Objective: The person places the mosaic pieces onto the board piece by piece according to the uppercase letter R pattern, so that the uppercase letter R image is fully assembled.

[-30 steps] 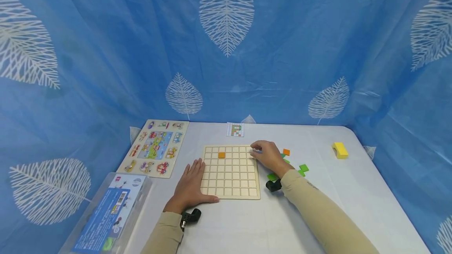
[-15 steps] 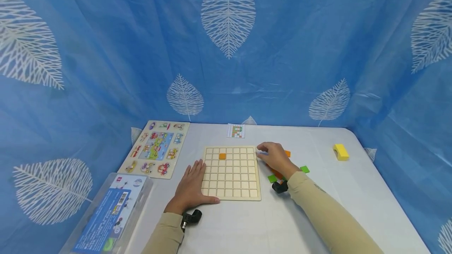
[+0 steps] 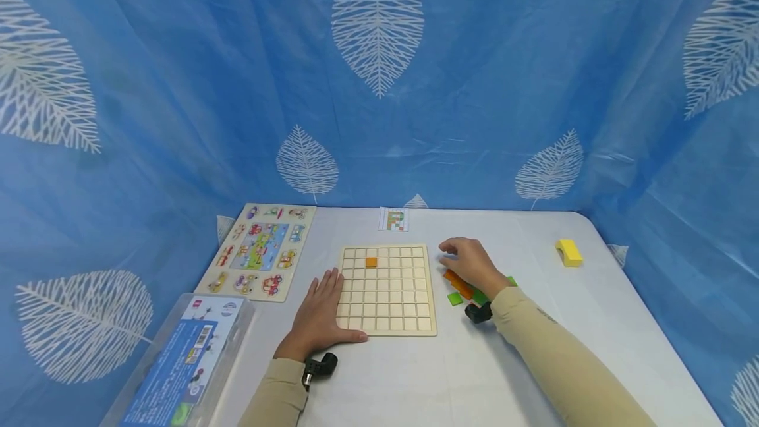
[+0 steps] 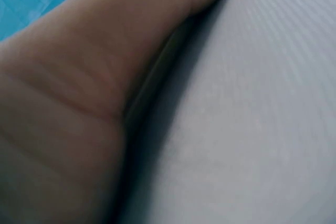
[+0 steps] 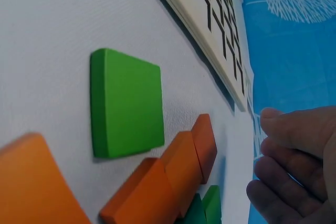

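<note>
Loose tiles vs right grip: pile sits on the counter (image 3: pixel 403 384), just under your right hand (image 3: pixel 474 265) and on your side of its fingertips; part is hidden by hand and sleeve.
Board vs right grip: wooden board (image 3: pixel 382 309) is to the left, its right edge near your fingertips but apart from them.
Board vs left grip: your left hand (image 3: pixel 320 312) is against the left edge, thumb at the near left corner.
Orange count: 1 orange tile (image 3: pixel 371 262) seated in the board, second row from the far edge, third column; right wrist view adds 1 cut-off orange tile (image 5: pixel 39 182) and 3 bunched orange tiles (image 5: pixel 181 166).
Green count: same view has 1 green tile (image 5: pixel 128 106) in full, 2 half-hidden green tiles (image 5: pixel 212 205). Full pile total: can't tell.
Other counts: 1 pattern card (image 3: pixel 394 219), 1 yellow block (image 3: pixel 569 252), 1 vehicle puzzle (image 3: pixel 257 279), 1 clear case (image 3: pixel 233 340).
Right pose: raised over the pile, fingers loosely bent, thumb and fingers apart.
Left pose: palm down, fingers straight and pointing away from you, thumb out sideways.
</note>
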The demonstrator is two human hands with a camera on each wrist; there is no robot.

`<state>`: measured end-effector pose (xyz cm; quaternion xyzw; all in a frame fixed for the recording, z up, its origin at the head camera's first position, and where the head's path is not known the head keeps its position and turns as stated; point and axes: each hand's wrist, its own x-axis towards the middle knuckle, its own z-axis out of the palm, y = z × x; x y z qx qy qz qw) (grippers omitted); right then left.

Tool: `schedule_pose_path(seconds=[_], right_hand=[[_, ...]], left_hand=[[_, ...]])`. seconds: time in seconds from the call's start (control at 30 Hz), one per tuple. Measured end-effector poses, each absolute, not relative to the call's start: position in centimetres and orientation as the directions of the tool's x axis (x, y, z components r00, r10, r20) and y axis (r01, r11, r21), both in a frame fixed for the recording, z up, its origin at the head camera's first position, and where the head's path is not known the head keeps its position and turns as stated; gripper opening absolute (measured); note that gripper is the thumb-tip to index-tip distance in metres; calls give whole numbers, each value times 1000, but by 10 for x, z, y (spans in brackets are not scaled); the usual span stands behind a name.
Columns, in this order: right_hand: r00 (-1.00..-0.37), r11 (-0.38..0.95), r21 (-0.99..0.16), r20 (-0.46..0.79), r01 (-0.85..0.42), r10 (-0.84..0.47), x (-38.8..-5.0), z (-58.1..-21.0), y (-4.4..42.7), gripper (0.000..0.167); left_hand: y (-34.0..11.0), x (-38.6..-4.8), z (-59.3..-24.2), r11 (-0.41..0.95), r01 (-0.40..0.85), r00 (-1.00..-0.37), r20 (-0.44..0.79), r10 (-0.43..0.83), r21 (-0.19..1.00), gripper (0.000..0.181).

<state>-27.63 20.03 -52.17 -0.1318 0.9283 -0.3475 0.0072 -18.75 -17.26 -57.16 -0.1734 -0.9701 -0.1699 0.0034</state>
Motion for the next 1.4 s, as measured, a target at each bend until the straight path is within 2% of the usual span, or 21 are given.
schedule_pose_path(seconds=[1.0,1.4], right_hand=[[-973,773,-602,30,-200,-228,-272,-519,224,31],[-963,803,-552,-4,-223,-270,-274,-521,237,30]], left_hand=[[-174,-190,-574,878,340,-938,60,340,337,151],[-174,-188,-570,877,345,-936,62,345,334,150]])
